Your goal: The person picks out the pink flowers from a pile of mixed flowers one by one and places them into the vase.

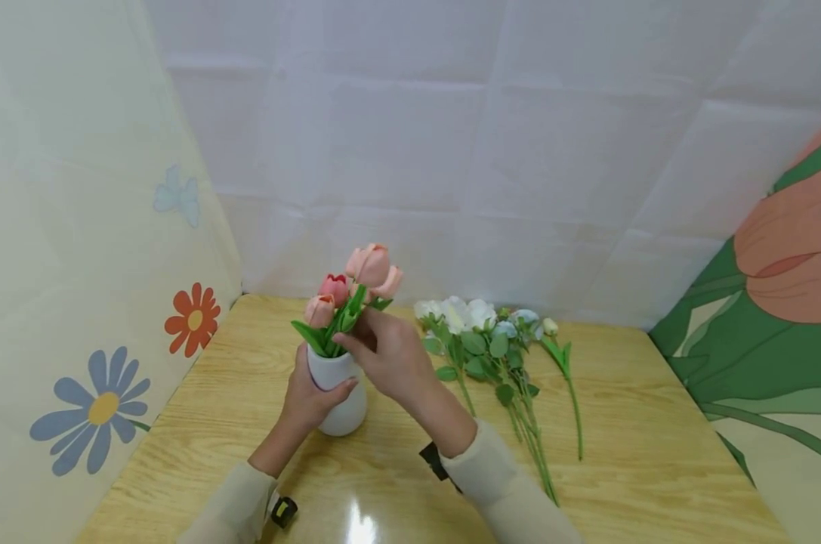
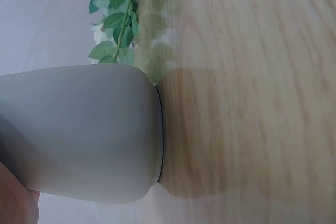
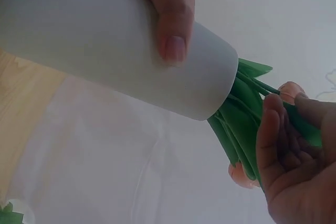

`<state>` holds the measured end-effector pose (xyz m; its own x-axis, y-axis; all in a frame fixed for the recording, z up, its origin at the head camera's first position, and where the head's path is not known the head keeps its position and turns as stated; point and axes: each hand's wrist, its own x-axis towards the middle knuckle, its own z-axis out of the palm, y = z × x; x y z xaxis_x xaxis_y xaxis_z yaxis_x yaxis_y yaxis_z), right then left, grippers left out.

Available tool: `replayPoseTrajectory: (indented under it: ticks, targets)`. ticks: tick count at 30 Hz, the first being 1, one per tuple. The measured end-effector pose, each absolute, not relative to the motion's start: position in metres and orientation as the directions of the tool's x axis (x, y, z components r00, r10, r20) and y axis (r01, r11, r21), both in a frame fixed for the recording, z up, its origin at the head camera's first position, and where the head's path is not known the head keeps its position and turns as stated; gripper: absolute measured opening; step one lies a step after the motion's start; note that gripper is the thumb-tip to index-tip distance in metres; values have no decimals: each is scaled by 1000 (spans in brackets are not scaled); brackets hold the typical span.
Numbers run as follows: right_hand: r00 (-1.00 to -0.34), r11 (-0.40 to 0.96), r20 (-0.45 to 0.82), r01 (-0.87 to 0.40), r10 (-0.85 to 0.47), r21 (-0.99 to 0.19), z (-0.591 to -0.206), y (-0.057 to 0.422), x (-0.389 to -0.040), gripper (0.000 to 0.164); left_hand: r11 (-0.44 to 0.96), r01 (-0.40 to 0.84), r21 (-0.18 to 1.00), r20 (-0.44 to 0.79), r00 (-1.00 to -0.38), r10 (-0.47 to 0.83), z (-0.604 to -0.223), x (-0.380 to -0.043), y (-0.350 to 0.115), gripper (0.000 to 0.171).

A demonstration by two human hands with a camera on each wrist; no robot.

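A white vase (image 1: 345,414) stands upright on the wooden table. My left hand (image 1: 310,397) grips its upper part, the thumb across the front, as the right wrist view also shows. Pink tulips (image 1: 369,266) with green leaves rise from the vase mouth, one deeper pink tulip (image 1: 334,288) among them. Just above the rim, my right hand (image 1: 398,359) pinches a tulip by its green leaf or stem; the exact grip is partly hidden. In the left wrist view the vase (image 2: 89,135) fills much of the left side, its base on the tabletop.
Right of the vase lie white roses (image 1: 455,314) with leafy green stems (image 1: 532,434) and some pale blue blooms (image 1: 507,329). A single whitish tulip (image 1: 573,400) lies farther right. White cloth (image 1: 410,151) hangs behind the table (image 1: 648,468); printed cloths flank it.
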<state>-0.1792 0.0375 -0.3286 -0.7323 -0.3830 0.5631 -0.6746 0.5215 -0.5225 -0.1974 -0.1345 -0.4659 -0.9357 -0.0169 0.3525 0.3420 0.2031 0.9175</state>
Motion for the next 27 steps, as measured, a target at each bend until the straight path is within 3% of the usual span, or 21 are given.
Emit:
replayPoseTrajectory:
  ticks: [9,18,27]
  targets:
    - [-793,716,406,-596,-453,-364,-338,38,-172,19,218,341,915,354,-935,-26,-468,-196,-135,87]
    - [-862,785,232,-507,-451,-356,-354,58,-161,24,263,347,900,370,-928,-42,-466,-196,-134,88]
    - [-890,803,159,-454,-427,-387,-370,87,-159,19,254,317,914,337,-941,-35,-465,-194,-135,87]
